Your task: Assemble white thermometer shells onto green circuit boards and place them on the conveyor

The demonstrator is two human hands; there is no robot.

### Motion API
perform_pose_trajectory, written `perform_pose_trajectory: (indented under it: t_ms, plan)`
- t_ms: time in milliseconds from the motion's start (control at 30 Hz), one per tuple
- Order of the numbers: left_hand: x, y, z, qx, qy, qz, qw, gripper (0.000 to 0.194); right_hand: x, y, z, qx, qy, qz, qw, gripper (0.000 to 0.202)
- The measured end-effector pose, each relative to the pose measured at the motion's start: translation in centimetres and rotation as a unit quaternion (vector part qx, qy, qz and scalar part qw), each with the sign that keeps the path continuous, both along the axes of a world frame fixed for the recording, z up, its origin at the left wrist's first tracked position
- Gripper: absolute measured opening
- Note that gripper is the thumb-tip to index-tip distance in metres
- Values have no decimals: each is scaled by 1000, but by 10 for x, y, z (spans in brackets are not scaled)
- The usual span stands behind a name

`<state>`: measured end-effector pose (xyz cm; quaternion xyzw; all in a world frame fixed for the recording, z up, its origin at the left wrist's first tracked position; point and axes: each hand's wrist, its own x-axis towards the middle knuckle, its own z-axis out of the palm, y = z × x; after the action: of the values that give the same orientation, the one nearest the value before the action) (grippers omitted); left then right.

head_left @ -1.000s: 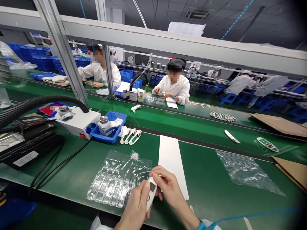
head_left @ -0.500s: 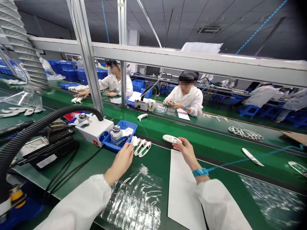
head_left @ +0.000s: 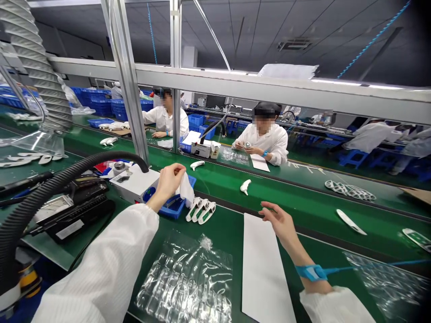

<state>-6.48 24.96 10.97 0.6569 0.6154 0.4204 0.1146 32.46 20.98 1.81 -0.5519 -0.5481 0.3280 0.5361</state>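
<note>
Your left grip (head_left: 170, 179) is pinching a white cloth (head_left: 186, 188) by its top, over the blue bin (head_left: 173, 213) on the counter (head_left: 229, 229) (three white shells (head_left: 201, 211) lie just beside). Your right grip (head_left: 276, 217) is released, fingers loosely spread near the white sheet's (head_left: 264, 273) far end; a white device (head_left: 245, 186) lies beyond, on the green belt (head_left: 220, 184).

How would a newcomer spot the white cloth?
On the near green workbench, a black hose meets a white box; the blue bin sits just right. Against that bin's right side in view, the left hand pinches the white cloth. Unlike the three rigid white casings nearby, it hangs limp.
</note>
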Motion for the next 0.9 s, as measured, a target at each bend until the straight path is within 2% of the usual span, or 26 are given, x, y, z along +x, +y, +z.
perform_pose_trajectory:
  t_ms: [67, 267, 433, 567, 700, 733, 833, 900]
  plan:
    - [-7, 5, 6, 4, -31, 13, 999, 20, 3, -9, 5, 0, -11, 0, 1000, 46]
    - [-20, 24, 1, -22, -132, 9, 991, 19, 4, -28, 13, -7, -49, 9, 999, 43]
    - [-58, 23, 8, -2, -172, 80, 982, 21, 7, -41, 11, -7, -58, -17, 998, 43]
    - [-84, 3, 1, -4, -128, 120, 985, 21, 11, -49, 6, -20, -67, -27, 997, 42]
    - [-90, -26, -12, -5, -20, 130, 991, 7, 18, -54, -1, -30, -80, -9, 996, 41]
    - [-88, -34, -14, 5, 3, 130, 991, 4, 19, -54, -3, -33, -84, 3, 996, 40]
    - [-70, -55, -22, 48, 39, 119, 991, 21, 10, -53, -8, -43, -96, 53, 993, 37]
    - [-49, -66, -31, 64, 50, 74, 994, 28, -10, -47, -12, -46, -105, 93, 989, 35]
